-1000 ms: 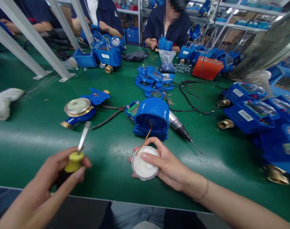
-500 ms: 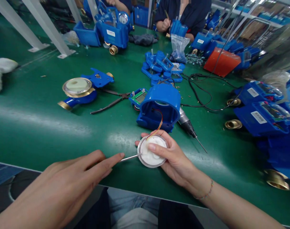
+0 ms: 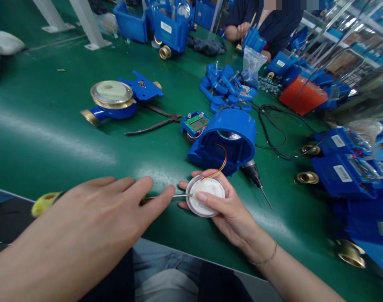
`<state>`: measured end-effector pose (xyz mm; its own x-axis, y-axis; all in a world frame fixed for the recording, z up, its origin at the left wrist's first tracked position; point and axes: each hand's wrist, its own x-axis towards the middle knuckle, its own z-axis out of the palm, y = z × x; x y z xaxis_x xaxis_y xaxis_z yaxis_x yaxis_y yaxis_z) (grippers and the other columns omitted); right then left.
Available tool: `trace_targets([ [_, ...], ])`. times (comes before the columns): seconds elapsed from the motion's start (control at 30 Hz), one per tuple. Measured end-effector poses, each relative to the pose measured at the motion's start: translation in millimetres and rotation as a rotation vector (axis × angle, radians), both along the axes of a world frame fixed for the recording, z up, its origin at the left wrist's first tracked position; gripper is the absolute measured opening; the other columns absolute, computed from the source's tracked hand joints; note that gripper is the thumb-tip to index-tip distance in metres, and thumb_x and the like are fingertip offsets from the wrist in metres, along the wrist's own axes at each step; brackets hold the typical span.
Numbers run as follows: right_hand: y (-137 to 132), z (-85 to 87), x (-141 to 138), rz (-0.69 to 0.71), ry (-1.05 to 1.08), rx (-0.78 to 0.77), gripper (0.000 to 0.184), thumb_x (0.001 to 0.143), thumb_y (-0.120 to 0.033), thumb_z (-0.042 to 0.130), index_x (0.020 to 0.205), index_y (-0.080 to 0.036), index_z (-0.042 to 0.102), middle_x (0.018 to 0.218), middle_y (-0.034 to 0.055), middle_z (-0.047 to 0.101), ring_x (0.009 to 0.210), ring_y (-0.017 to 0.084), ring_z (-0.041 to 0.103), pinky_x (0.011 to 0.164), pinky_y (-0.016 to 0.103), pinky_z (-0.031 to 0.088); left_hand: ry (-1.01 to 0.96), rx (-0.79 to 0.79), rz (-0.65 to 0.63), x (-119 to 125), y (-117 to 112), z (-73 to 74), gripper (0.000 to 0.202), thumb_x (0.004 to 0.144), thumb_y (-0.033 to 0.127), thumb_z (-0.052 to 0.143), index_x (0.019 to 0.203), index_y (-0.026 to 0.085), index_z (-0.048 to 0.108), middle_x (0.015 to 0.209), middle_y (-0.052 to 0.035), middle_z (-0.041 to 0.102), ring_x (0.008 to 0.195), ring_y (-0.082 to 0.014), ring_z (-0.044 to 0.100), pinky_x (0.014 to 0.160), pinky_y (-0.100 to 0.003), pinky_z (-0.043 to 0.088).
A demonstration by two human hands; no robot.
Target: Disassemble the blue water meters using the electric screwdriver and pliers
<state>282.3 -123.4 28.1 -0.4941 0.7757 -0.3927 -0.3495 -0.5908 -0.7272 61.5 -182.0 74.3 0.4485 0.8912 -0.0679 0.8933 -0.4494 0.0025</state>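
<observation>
The left hand [image 3: 106,209] has its grip wrapped around a yellow-handled screwdriver [image 3: 46,204], tip at the near-left edge of a white round disc [image 3: 212,187] that the right hand [image 3: 231,207] clamps above the green worktop [image 3: 53,109], thin wires [image 3: 224,159] running into a blue meter housing [image 3: 234,121].

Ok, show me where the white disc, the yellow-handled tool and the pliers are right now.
White disc [image 3: 209,186]: head view, on its pale face above the thumb.
Yellow-handled tool [image 3: 45,204]: head view, on the handle's butt end.
Pliers [image 3: 173,118]: head view, around the pivot.
</observation>
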Motion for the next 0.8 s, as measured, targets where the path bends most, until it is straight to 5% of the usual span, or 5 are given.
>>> trace_targets([
  [0.1,-0.9,1.3,-0.3,0.001,0.0,0.006,0.04,0.067,-0.009,0.086,0.095,-0.022,0.061,0.114,-0.0012,0.06,0.108,0.024,0.068,0.078,0.039,0.066,0.087,-0.024,-0.089,7.1,8.1,-1.2,0.068,0.075,-0.009,0.039,0.129,0.028,0.058,0.086,0.0001,0.059,0.066,-0.0192,0.066,0.059,-0.036,0.055],
  [0.37,-2.5,-3.5,0.3,-0.03,-0.011,0.06,0.036,0.071,-0.007,0.083,0.095,-0.023,0.061,0.115,-0.0029,0.06,0.09,0.013,0.069,0.073,0.032,0.067,-0.153,0.076,-0.105,10.2,18.7,-15.2,0.058,0.074,0.0,0.05,0.123,0.029,0.06,0.076,0.002,0.063,0.057,-0.0215,0.062,0.05,-0.034,0.044],
  [0.8,-6.2,-6.3,2.3,0.001,-0.04,0.124,0.037,0.075,-0.007,0.081,0.098,-0.027,0.06,0.119,-0.0024,0.058,0.105,0.022,0.07,0.077,0.036,0.067,-0.178,0.063,-0.17,8.2,24.3,-21.0,0.035,0.083,0.017,0.055,0.115,0.03,0.066,0.077,0.0011,0.068,0.059,-0.0238,0.067,0.048,-0.036,0.044],
])
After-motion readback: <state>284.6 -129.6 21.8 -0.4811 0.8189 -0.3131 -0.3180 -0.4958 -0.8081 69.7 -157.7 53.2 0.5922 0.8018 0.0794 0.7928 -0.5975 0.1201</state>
